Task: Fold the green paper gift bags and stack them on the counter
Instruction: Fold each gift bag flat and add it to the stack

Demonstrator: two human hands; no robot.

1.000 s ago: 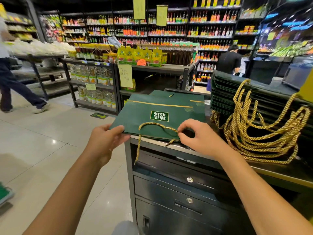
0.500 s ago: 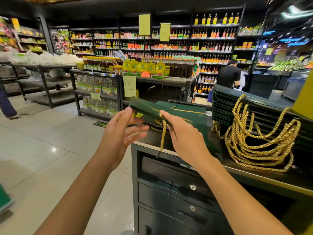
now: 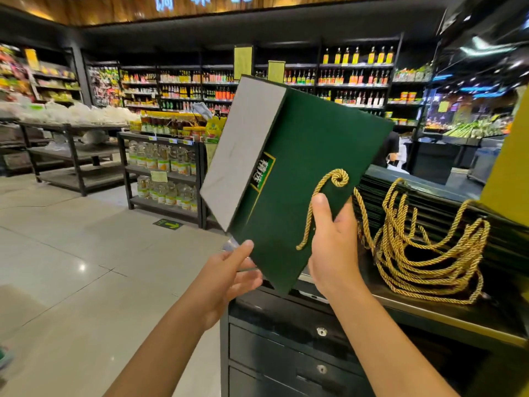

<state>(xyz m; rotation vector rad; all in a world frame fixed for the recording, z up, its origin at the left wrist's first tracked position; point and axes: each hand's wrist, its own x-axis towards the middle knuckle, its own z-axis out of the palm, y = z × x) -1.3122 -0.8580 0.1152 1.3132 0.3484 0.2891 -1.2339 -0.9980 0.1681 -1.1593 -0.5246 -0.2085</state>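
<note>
bag: green paper gift bag [image 3: 309,156] is up in the air over the near-left end of the counter [image 3: 446,319], tilted, top edge toward the camera, not touching the counter
bag face: one broad green side faces the camera, with a small gold-framed label [image 3: 262,174] near its left edge
bag base: grey panel [image 3: 243,147] shows along the left side, angled away from the green face
handle: gold rope handle [image 3: 338,178] loops on the front face, coiled at the top, the loose end hanging down beside the thumb
right hand: right hand [image 3: 335,247] grips the bag at its near edge, thumb pressed flat on the green face, fingers hidden behind
left hand: left hand [image 3: 229,276] is at the bag's lower-left corner, fingers stretched out, thumb tip against the edge, nothing curled round it
stack: folded green bags [image 3: 429,196] lie piled on the counter to the right, just beside the held bag
ropes: their gold handles [image 3: 423,253] spill over the front of the pile in a tangle
counter front: dark drawers [image 3: 286,339] with round locks
beyond: tiled floor [image 3: 71,267], shop shelves of jars [image 3: 163,159] and bottles, a person in black [image 3: 388,150] behind the bag's right edge
</note>
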